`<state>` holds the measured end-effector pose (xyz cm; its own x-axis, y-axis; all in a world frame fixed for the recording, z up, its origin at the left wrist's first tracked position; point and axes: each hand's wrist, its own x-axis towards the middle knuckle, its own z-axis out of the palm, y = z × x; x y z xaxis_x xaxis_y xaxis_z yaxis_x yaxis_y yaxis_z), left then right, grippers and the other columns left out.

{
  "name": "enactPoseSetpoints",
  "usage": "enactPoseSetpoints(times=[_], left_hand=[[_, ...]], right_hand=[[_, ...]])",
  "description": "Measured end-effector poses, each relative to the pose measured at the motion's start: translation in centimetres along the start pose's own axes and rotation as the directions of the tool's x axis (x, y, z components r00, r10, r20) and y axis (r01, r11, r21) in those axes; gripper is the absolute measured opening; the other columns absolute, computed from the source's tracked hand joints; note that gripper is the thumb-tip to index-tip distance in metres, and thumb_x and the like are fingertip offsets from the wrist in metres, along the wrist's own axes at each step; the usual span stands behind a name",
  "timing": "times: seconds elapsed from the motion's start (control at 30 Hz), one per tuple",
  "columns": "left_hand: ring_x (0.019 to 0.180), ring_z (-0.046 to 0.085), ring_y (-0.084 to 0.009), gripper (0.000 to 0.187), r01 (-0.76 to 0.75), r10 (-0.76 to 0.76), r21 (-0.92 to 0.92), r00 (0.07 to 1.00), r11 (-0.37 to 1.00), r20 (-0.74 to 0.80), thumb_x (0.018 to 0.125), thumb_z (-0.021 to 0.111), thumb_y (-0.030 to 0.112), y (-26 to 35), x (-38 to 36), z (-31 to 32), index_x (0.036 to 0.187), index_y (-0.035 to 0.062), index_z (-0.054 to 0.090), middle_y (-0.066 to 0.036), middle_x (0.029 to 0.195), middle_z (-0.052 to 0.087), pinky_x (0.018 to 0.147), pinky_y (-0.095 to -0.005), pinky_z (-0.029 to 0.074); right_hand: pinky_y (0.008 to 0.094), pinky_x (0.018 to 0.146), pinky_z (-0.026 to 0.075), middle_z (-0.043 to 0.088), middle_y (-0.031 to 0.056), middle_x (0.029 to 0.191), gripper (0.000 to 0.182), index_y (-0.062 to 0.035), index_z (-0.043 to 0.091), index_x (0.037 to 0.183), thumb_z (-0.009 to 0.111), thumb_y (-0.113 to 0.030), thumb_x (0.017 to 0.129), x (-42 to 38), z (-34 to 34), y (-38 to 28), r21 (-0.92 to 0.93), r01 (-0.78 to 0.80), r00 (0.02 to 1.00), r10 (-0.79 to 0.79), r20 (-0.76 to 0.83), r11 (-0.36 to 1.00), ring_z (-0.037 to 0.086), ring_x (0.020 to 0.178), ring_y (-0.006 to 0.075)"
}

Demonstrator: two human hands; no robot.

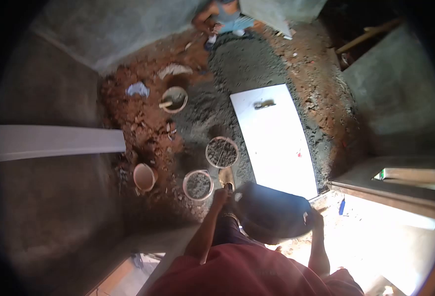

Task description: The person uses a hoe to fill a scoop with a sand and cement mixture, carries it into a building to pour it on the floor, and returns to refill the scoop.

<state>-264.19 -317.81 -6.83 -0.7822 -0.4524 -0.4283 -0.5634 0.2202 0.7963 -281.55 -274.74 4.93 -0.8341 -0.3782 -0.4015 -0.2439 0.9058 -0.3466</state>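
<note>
A large black tub [272, 209], tilted on its side, is held in front of my body. My left hand [221, 197] is closed at its left edge, and my right hand [317, 219] is closed on its right edge. Whatever is inside the tub cannot be seen from here. Just beyond my left hand stand two buckets, one bucket [198, 185] and another bucket [222, 152], both filled with grey, crumbly mix. My shoe [226, 176] shows beside them.
A white board [279, 143] with a trowel-like tool [264, 104] lies on grey mortar [247, 59]. Farther left are a bucket [174, 99] with a pale handle in it and a tipped bucket [145, 177]. Another person [225, 19] crouches by the far wall.
</note>
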Motion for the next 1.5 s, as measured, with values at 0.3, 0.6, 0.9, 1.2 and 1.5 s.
enactPoseSetpoints(times=[0.3, 0.6, 0.9, 1.2, 1.5], left_hand=[[0.073, 0.063, -0.0329, 0.041, -0.163, 0.163, 0.045, 0.987, 0.986, 0.006, 0.091, 0.044, 0.037, 1.6, -6.3, 14.0, 0.083, 0.0016, 0.063, -0.016, 0.075, 0.065, 0.068, -0.0423, 0.048], [0.069, 0.063, -0.0264, 0.02, 0.16, -0.284, 0.297, 0.851, 0.941, 0.443, 0.087, 0.054, 0.024, -5.5, -5.2, 17.5, 0.096, 0.0075, 0.061, -0.01, 0.083, 0.066, 0.057, -0.036, 0.05], [0.065, 0.062, -0.0218, 0.026, -0.707, -0.197, 0.515, 0.485, 0.485, 0.852, 0.08, 0.062, 0.021, 3.2, -12.2, 30.9, 0.102, 0.0063, 0.063, -0.011, 0.085, 0.065, 0.052, -0.0344, 0.05], [0.061, 0.063, -0.0176, 0.034, -0.518, -0.402, 0.625, 0.484, 0.584, 0.777, 0.076, 0.061, 0.014, 15.9, -18.5, 59.5, 0.108, 0.0037, 0.064, -0.014, 0.09, 0.065, 0.049, -0.0304, 0.051], [0.062, 0.058, -0.0142, 0.035, -0.274, -0.254, 0.331, 0.283, 0.903, 0.925, 0.086, 0.056, 0.017, 33.0, -36.8, 88.5, 0.118, 0.0031, 0.051, -0.005, 0.082, 0.058, 0.048, -0.0275, 0.049]], right_hand=[[0.0272, 0.042, 0.038, 0.053, 0.0053, 0.066, 0.024, -0.0038, 0.055, 0.091, 0.045, -0.025, 0.09, -32.9, 16.3, 25.2, 0.952, 0.05, 0.106, 0.946, -0.307, 0.304, 0.046, 0.046, 0.013], [0.0459, 0.087, 0.041, 0.057, 0.0327, 0.107, 0.051, 0.011, 0.045, 0.122, 0.045, -0.03, 0.092, -52.5, 20.4, 17.3, 0.912, -0.409, -0.505, 0.836, -0.215, -0.013, 0.054, 0.1, 0.0463], [0.045, 0.092, 0.041, 0.056, 0.0293, 0.113, 0.051, -0.0002, 0.043, 0.13, 0.054, -0.026, 0.088, -57.3, 31.0, 7.8, 0.792, -0.34, -0.57, 0.781, 0.255, -0.507, 0.053, 0.106, 0.0442], [0.047, 0.074, 0.046, 0.063, 0.0266, 0.084, 0.034, 0.0039, 0.065, 0.089, 0.06, -0.029, 0.084, -60.9, 32.2, 8.8, 0.581, -0.163, -0.688, 0.514, 0.513, -0.798, 0.062, 0.085, 0.0409], [0.051, 0.078, 0.044, 0.062, 0.0272, 0.084, 0.035, 0.0023, 0.063, 0.093, 0.054, -0.031, 0.088, -70.0, 15.5, 25.6, 0.735, -0.255, -0.754, 0.605, 0.255, -0.628, 0.058, 0.085, 0.046]])
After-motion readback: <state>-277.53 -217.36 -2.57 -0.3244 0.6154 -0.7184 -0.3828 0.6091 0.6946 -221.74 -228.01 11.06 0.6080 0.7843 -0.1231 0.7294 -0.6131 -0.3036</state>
